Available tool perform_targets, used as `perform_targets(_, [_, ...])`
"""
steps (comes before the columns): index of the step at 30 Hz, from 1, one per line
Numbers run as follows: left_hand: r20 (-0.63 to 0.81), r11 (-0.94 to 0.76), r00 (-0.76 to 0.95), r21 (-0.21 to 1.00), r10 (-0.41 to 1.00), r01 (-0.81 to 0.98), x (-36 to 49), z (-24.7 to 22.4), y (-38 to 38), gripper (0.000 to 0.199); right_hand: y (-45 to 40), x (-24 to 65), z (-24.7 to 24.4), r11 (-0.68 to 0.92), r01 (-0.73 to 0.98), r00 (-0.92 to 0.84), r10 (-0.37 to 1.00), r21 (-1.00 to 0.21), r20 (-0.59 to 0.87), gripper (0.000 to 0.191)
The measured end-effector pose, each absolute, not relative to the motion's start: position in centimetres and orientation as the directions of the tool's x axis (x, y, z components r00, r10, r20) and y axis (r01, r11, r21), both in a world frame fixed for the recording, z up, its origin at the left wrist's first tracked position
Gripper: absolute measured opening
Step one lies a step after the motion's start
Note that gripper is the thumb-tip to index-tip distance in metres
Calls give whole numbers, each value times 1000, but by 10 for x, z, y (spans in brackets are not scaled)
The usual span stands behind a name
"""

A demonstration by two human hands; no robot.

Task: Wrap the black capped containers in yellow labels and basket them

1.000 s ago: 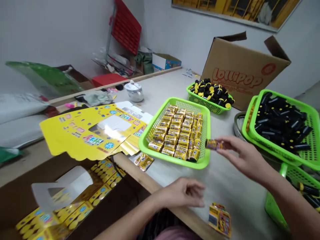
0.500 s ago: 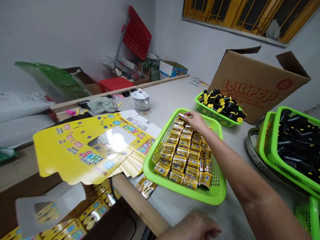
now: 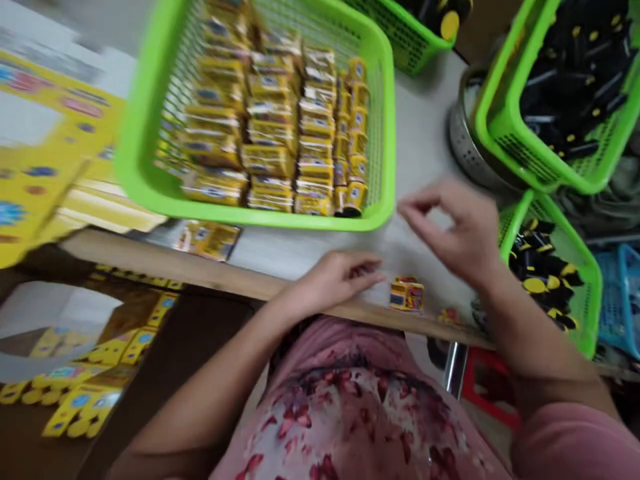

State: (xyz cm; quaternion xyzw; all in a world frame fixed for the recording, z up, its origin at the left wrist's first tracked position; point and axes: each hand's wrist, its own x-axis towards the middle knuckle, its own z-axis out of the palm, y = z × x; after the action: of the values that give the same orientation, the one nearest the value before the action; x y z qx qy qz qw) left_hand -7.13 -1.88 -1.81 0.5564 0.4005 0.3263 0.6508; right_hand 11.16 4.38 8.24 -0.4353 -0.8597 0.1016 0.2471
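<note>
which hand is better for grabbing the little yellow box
Left, probably: the left hand sits right beside the small yellow box, while the right hand is raised and farther off.

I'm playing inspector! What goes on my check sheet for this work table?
Surface: grey tabletop with a wooden edge.
Job's things: small yellow printed packet; green plastic basket of gold-wrapped packs.
Clutter: loose gold pack.
Hands: left hand curled beside the packet, hold unclear; right hand blurred, fingers spread.
Cables: nothing seen.
Surroundings: steel pan, green basket of black-and-yellow pieces, blue basket, red stool.
</note>
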Motion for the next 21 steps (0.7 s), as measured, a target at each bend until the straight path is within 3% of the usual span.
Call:
perform_targets(5, [-259, 281, 404, 960, 877, 6, -68, -11, -18, 23, -67, 185, 25, 561, 769, -487, 825, -308, 286, 11])
perform_targets(10, [-331, 325, 281, 943, 901, 67, -55, 2, -20, 26, -85, 199, -12, 621, 765, -543, 764, -170, 347, 24])
perform_targets(16, [-270, 230, 266, 958, 925, 170, -29, 14, -41, 22, -86, 191, -11, 650, 754, -594, 735, -93, 328, 23])
perform_targets(21, [-113, 35, 243, 952, 963, 304, -12, 20, -56, 25, -79, 191, -2, 629, 777, -539, 691, -33, 480, 18])
